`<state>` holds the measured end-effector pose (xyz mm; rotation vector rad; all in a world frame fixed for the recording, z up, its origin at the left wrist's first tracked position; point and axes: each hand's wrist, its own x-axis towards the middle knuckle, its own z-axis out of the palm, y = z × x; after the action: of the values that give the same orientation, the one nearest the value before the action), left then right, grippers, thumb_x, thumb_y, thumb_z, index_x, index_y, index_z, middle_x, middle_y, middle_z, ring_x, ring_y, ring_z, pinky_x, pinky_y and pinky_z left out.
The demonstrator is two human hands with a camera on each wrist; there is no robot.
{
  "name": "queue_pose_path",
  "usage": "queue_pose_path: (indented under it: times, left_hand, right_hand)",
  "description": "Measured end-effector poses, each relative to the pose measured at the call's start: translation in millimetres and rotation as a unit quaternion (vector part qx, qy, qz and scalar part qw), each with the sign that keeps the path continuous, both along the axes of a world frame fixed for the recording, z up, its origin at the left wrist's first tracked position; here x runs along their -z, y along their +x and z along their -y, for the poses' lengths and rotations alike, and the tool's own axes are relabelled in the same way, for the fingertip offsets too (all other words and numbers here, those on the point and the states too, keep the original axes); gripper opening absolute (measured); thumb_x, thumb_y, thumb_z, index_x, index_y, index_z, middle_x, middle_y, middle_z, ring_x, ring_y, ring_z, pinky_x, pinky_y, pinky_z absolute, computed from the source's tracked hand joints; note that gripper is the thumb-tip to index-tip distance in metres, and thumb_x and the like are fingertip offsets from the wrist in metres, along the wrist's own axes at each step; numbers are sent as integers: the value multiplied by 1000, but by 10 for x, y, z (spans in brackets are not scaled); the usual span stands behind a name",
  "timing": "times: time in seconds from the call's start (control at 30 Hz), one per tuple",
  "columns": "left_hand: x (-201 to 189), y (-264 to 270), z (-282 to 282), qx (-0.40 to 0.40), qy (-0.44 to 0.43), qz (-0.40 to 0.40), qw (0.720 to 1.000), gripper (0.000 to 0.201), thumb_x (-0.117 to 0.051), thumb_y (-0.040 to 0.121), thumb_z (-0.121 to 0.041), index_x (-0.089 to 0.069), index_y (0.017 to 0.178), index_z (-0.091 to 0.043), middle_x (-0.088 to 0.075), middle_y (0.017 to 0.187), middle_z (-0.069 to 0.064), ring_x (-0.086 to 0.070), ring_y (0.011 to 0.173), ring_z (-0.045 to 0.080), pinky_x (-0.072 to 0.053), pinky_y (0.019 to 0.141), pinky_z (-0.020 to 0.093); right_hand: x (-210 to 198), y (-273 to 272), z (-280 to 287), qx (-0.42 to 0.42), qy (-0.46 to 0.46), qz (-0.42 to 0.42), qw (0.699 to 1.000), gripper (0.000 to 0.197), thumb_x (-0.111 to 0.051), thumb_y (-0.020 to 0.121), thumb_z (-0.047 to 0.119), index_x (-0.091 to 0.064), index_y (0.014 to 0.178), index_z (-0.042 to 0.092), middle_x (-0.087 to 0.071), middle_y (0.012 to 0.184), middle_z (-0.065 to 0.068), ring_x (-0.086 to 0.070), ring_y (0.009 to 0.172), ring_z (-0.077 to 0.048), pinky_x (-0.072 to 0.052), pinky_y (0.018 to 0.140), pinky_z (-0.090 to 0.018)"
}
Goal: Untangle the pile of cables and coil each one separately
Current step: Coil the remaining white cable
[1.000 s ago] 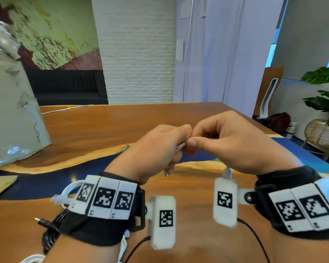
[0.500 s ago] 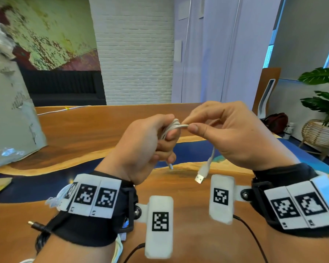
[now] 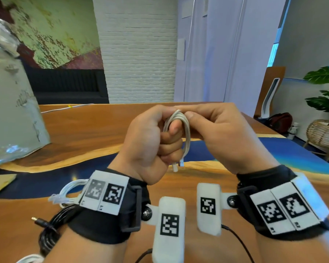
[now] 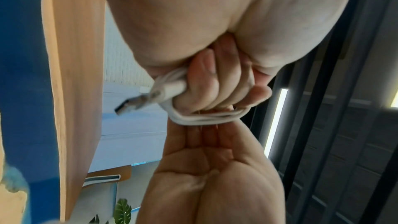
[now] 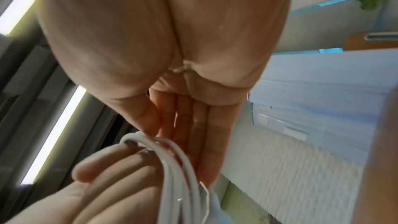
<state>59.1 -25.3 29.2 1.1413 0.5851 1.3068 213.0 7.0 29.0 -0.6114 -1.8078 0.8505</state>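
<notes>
A thin white USB cable (image 3: pixel 187 133) is wound in several loops round the curled fingers of my left hand (image 3: pixel 171 141), held up above the table. Two short plug ends (image 3: pixel 181 164) hang just below that fist. My right hand (image 3: pixel 188 113) meets the top of the coil, with thumb and forefinger pinching the loops there. In the left wrist view the USB plug (image 4: pixel 129 105) sticks out beside my curled left fingers (image 4: pixel 206 88), and the loops (image 4: pixel 204 118) lie against the right hand's straight fingers (image 4: pixel 204 142). The right wrist view shows the strands (image 5: pixel 178 168) running past the right fingers (image 5: pixel 193 134).
On the wooden table (image 3: pixel 84 130), a coiled black cable (image 3: pixel 49 230) with a barrel plug lies under my left forearm, next to a white coiled cable (image 3: pixel 68 190). Another white cable (image 3: pixel 29 259) shows at the bottom left. A silvery bag (image 3: pixel 10 111) stands at the left.
Both hands have risen. The loose tail with the USB plug, which hung down half a second ago, is now wound onto the left hand, leaving only short ends.
</notes>
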Motion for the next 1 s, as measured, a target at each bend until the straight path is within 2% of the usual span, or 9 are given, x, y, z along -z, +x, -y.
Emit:
queue_pose_path:
  times: [0.07,0.13,0.47,0.57,0.67,0.77,0.87,0.93,1.0]
  left_hand:
    - [0,7,-17,-35,2,17,999,39,-39,93,-21,-34,55,-16,-12,45,-5,-3,38,12,-6,41,22]
    - [8,3,-34,-73,1,13,997,43,-39,95,-21,-33,52,-17,-13,44,-4,-4,40,13,-7,41,22]
    - [83,119,-81,-224,72,-68,969,38,-43,92,-8,-40,54,-7,-28,42,0,-22,36,14,-20,39,22]
    - [107,80,-123,-235,60,-51,969,40,-48,96,-10,-47,57,-6,-33,40,-5,-25,35,11,-22,40,23]
    - [131,-9,-155,-203,66,-68,975,42,-50,102,-16,-53,62,-6,-40,43,-3,-27,37,12,-25,41,24]
    - [140,-41,-152,-162,92,-106,977,43,-50,105,-20,-59,65,-7,-42,46,3,-34,39,15,-26,42,24]
    - [110,-40,-138,-149,117,-135,973,45,-46,107,-21,-61,68,-4,-52,54,16,-48,45,23,-27,45,27]
    - [93,-78,-148,-162,111,-124,973,46,-45,108,-21,-62,69,-4,-44,48,6,-40,41,16,-29,47,29]
    - [77,-110,-153,-183,105,-117,971,47,-47,108,-23,-66,68,-9,-30,50,-3,-26,42,11,-27,47,28]
  right_hand:
    - [5,-38,47,-76,-38,-11,996,32,-46,104,1,-78,103,3,-78,103,-17,-75,99,-31,-60,93,-48]
    - [12,-63,70,-87,-40,-7,995,27,-51,100,-4,-78,100,2,-78,99,-17,-76,94,-32,-60,92,-49]
    - [109,-113,-42,50,-1,-13,999,10,-70,94,2,-77,94,10,-79,86,-4,-76,82,-18,-58,69,-25]
    - [109,-135,-28,41,-18,-15,999,9,-71,94,3,-69,102,8,-78,88,-9,-76,82,-28,-62,78,-40]
    - [31,-110,34,-37,-108,-44,993,26,-56,96,-11,-51,115,5,-71,76,-13,-73,68,-33,-61,74,-33]
    - [-16,-106,99,-81,-153,-44,984,29,-48,94,-16,-50,118,1,-62,74,-20,-67,62,-29,-56,65,-31]
    - [-29,-101,116,-23,-112,-3,993,19,-63,95,-4,-55,112,0,-72,78,-26,-70,61,-23,-58,63,-32]
    - [-44,-58,109,47,-61,48,996,17,-73,91,5,-65,106,4,-79,83,-13,-77,73,-20,-63,77,-39]
    - [-56,-18,101,135,-9,113,984,11,-80,86,15,-73,95,16,-79,80,4,-77,77,-9,-63,82,-39]
